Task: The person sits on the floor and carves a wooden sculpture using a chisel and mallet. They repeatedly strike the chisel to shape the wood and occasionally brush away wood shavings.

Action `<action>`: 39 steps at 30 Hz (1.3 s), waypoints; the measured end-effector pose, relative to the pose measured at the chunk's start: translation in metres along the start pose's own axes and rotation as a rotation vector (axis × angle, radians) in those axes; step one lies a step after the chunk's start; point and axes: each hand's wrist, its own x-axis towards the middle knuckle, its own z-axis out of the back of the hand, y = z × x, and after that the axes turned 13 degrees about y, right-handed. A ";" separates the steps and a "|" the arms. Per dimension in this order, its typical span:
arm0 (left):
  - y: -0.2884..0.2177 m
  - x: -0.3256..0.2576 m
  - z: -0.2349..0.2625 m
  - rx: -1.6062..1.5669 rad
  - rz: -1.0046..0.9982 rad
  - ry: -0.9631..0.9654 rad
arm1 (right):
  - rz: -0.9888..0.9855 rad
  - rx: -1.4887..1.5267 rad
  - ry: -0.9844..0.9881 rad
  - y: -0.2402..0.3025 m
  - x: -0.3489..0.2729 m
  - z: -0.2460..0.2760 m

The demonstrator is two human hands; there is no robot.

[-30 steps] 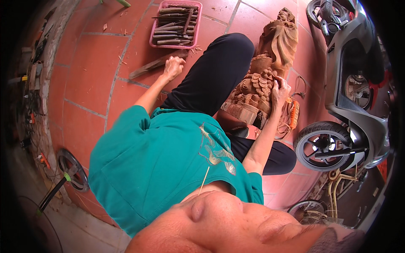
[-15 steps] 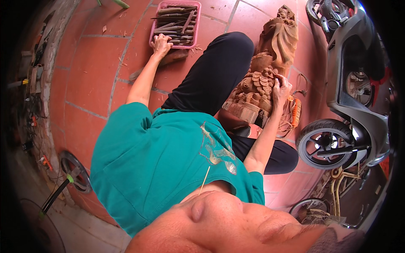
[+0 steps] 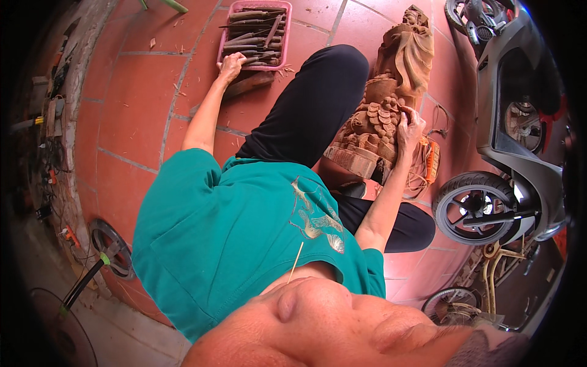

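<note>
Pink rectangular tray point(image 3: 282, 37) of chisels, far left on the tiled floor point(image 3: 140, 110): your left hand point(image 3: 231, 63) grips its rim. Wooden carving point(image 3: 391, 104) beside your knee: your right hand point(image 3: 408, 127) rests spread on it.

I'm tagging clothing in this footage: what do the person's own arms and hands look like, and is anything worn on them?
Both arms are bare below the short sleeves of a teal T-shirt with a pale gold print on the chest. The left hand and right hand are ungloved; no watch, ring or bracelet shows at this size. Dark trousers cover the legs.
</note>
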 end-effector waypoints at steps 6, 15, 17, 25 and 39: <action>-0.001 0.001 0.004 -0.080 -0.006 -0.006 | 0.020 0.005 -0.008 0.000 0.001 0.000; 0.009 0.006 -0.001 -0.161 -0.008 -0.053 | 0.008 -0.028 -0.008 -0.002 0.001 -0.001; 0.011 0.007 -0.001 -0.187 -0.016 -0.071 | 0.008 -0.028 -0.011 -0.001 0.000 -0.001; 0.006 -0.015 -0.005 -0.601 -0.107 -0.193 | 0.011 -0.035 -0.017 0.006 0.000 0.003; -0.029 -0.033 0.026 0.419 -0.117 -0.042 | 0.076 0.008 -0.037 0.001 0.003 0.001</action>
